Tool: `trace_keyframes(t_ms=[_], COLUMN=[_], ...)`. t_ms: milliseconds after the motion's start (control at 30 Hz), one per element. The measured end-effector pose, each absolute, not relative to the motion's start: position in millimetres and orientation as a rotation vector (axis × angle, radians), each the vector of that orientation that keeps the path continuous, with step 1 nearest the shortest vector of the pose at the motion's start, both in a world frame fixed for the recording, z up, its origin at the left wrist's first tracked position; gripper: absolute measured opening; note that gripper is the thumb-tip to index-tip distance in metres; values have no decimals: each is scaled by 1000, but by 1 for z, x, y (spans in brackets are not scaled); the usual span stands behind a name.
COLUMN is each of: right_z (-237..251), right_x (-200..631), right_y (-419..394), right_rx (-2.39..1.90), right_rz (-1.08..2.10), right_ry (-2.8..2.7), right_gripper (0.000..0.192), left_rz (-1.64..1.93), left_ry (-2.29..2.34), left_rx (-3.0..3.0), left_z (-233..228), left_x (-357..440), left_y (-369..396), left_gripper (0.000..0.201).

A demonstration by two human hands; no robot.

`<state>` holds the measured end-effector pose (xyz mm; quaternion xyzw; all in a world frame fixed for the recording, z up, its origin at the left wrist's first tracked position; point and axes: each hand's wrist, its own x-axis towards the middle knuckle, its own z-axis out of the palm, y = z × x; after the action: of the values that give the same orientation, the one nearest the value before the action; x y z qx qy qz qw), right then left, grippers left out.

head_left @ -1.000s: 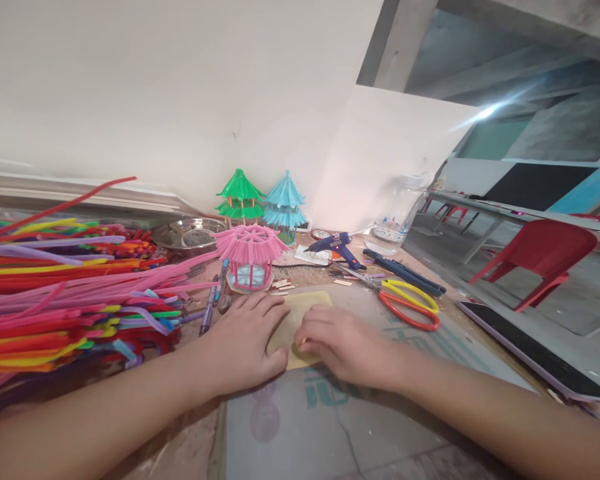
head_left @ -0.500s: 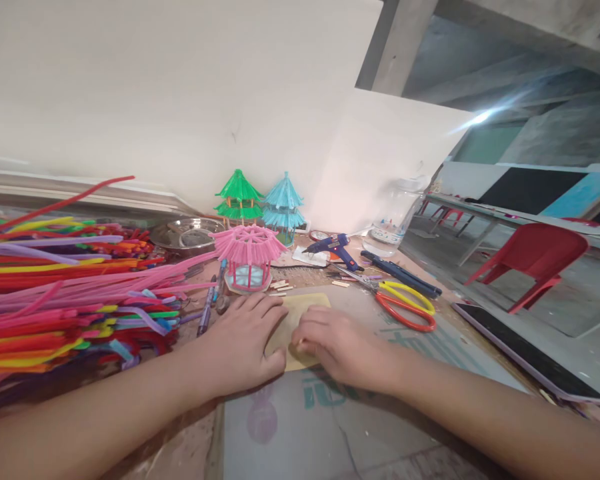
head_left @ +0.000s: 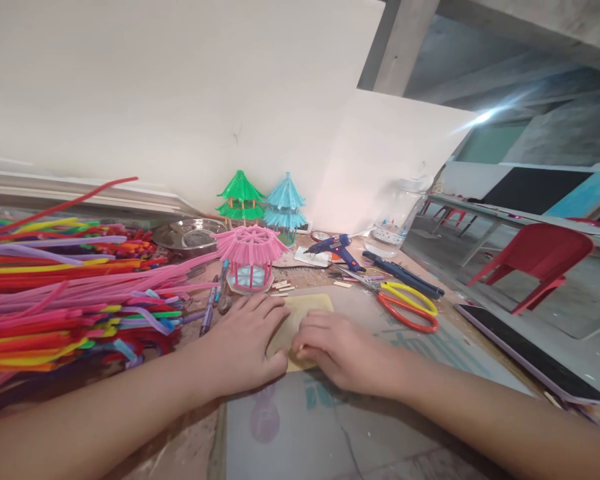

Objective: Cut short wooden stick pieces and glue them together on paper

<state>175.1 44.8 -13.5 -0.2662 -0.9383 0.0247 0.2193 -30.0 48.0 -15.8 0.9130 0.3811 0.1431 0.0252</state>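
A: Hands?
B: Left hand [head_left: 243, 350] flat, fingers spread, palm down on the left part of the tan card [head_left: 307, 308]. Right hand [head_left: 341, 350] on the card's right part, fingers curled in and pressed together at the tips, maybe pinching the card edge or something small; too blurred to tell.

A: Where's the card?
B: Lying flat on the grey mat [head_left: 330, 427] on the desk [head_left: 190, 447], far end poking out beyond both hands, just in front of the pink pavilion [head_left: 251, 257].

A: Any change from a second ago?
B: Hardly any. Both hands stay on the card, same pose. The right-hand knuckles have crept a touch toward the left hand. The view shifted a hair, nothing else moved.

A: Surroundings?
B: Pipe cleaners [head_left: 65, 293], a big mixed-colour heap at left, pink ones reaching toward the pink pavilion. Green pavilion [head_left: 240, 195] and blue pavilion [head_left: 285, 207] side by side at the wall behind it. Metal dish [head_left: 189, 233] left of them. Pens [head_left: 213, 297] between the heap and the left hand. Glue gun [head_left: 334, 247] right of the pink pavilion, scissors [head_left: 405, 305] with yellow and red handles beyond the right hand, dark pliers [head_left: 403, 273] just behind the scissors. Clear jar [head_left: 397, 217] near the wall. Tablet [head_left: 530, 357] at the desk's right edge, red chair [head_left: 535, 257] past it.
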Motion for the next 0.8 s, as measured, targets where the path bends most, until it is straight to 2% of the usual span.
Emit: trace_keyframes(t_ms=[167, 233, 300, 367, 467, 600, 800], right_z=[-16, -16, -15, -12, -7, -2, -3], right_x=[179, 181, 181, 179, 176, 174, 174], right_y=[54, 58, 58, 56, 50, 46, 45], right_rx=[-840, -896, -864, -779, -665, -612, -617], right_rz=[177, 460, 891, 1279, 1584, 1697, 1684], right_ry=[-2508, -2351, -2075, -1762, -1467, -1362, -1397], right_gripper=[19, 15, 14, 26, 38, 37, 38], left_rz=[462, 447, 445, 452, 456, 441, 424], left_ry=[1194, 1201, 1205, 1199, 1194, 1193, 1184], left_rx=[2811, 2800, 2792, 2792, 2788, 2791, 2798], left_z=[-14, -13, -13, -13, -15, -16, -14], left_x=[-29, -29, -29, -29, -30, -30, -30], left_y=[48, 48, 48, 48, 49, 50, 49], left_gripper=[49, 49, 49, 50, 53, 54, 52])
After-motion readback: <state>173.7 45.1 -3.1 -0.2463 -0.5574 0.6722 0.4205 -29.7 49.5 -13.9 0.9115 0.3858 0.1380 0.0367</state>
